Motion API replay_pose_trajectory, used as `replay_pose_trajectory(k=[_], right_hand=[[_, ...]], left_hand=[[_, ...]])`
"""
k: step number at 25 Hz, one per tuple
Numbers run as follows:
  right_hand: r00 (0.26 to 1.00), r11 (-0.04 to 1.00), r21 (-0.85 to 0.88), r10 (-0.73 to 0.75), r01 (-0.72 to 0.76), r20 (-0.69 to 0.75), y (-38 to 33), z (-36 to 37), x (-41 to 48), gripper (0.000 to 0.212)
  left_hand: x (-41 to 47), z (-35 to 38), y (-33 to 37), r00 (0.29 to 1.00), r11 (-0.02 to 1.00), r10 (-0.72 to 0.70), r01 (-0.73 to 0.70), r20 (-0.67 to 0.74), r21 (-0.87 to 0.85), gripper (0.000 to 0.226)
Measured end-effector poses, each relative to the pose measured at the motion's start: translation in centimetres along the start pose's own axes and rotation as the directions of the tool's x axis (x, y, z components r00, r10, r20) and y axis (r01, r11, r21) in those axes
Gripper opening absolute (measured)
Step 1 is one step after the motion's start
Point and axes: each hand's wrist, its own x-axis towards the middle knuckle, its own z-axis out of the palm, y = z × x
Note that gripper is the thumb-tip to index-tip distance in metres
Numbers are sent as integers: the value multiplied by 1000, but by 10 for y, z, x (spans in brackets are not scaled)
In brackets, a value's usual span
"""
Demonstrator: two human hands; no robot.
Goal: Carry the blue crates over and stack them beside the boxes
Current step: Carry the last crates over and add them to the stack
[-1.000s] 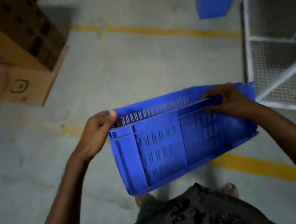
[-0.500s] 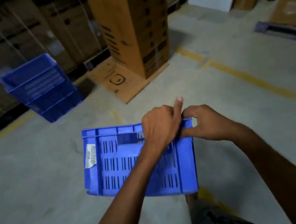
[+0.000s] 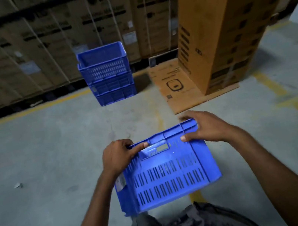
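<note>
Carton wall (image 3: 35,43) stands behind the stack of blue crates (image 3: 108,74), tall carton (image 3: 219,33) just right of it; we see open concrete floor (image 3: 42,149) on its near side. Well short of the stack our carried crate (image 3: 170,176) hangs tipped, slotted wall up, rim stackward, length running left-right; left hand (image 3: 117,157) and right hand (image 3: 208,128) curl round its rim.

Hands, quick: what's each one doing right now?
Left hand: grips the top rim of the blue crate.
Right hand: grips the same rim, at the far corner.
</note>
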Motion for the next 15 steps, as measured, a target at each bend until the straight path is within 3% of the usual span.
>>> replay_pose_trajectory(k=[2, 4, 9, 13, 15], right_hand=[[999, 998, -37, 45, -45, 15, -12, 4, 57, 75], [997, 994, -105, 15, -8, 71, -34, 19, 113, 63], [885, 980, -197, 67, 28, 460, -121, 75, 237, 48], [940, 978, -210, 82, -11, 331, -156, 91, 319, 40], [964, 963, -268, 78, -7, 255, -170, 87, 359, 45]], left_hand=[[36, -4, -26, 999, 1000, -28, 28, -45, -3, 96], [79, -19, -55, 998, 999, -24, 26, -57, 29, 98], [177, -72, -125, 990, 988, 113, -121, 80, 100, 88], [274, -115, -198, 866, 952, 292, -305, 406, -34, 64], [316, -128, -220, 856, 928, 339, -373, 391, 12, 58]])
